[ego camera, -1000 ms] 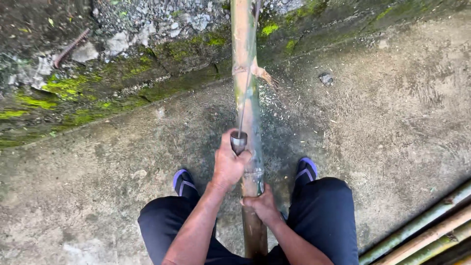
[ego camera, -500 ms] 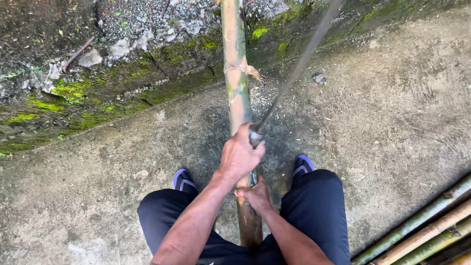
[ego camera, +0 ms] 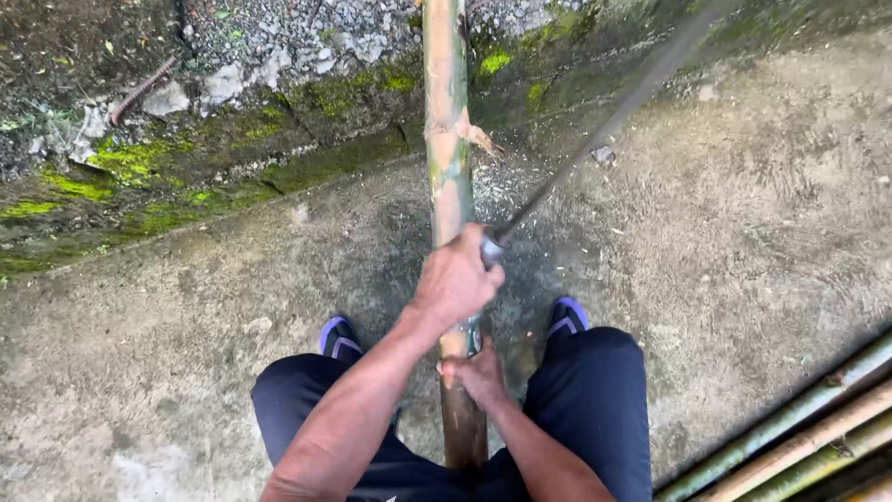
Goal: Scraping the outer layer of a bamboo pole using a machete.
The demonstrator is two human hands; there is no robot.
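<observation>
The bamboo pole (ego camera: pixel 448 139) runs from the squatting person's lap straight up toward 12 o'clock, over the concrete floor (ego camera: pixel 186 372) and onto the mossy kerb (ego camera: pixel 139 167). The arm that comes in from the left crosses over the pole; its hand, taken here as the left hand (ego camera: pixel 457 277), is curled into a tight fist around the handle of a long blade (ego camera: pixel 595 130), with no gap between the fingers. The blade is a blurred streak slanting away toward 1 to 2 o'clock from that fist, well lifted off the pole. A second ago the blade stood almost in line with the pole, tip near 12 o'clock; half a second ago it had tipped to about 1 o'clock, and now it leans further out to the right. The fist has also risen slightly along the pole compared with the earliest frame.

The right hand (ego camera: pixel 476 376) sits below, at 6 o'clock from the fist, fingers wrapped around the darker lower end of the pole, gripping it; its place has hardly changed. A torn sliver (ego camera: pixel 483 141) juts from the pole's right side at a node. Blue shoes (ego camera: pixel 567 316) flank the pole at 4 and 8 o'clock. More bamboo poles (ego camera: pixel 799 428) lie at the 4 o'clock corner
</observation>
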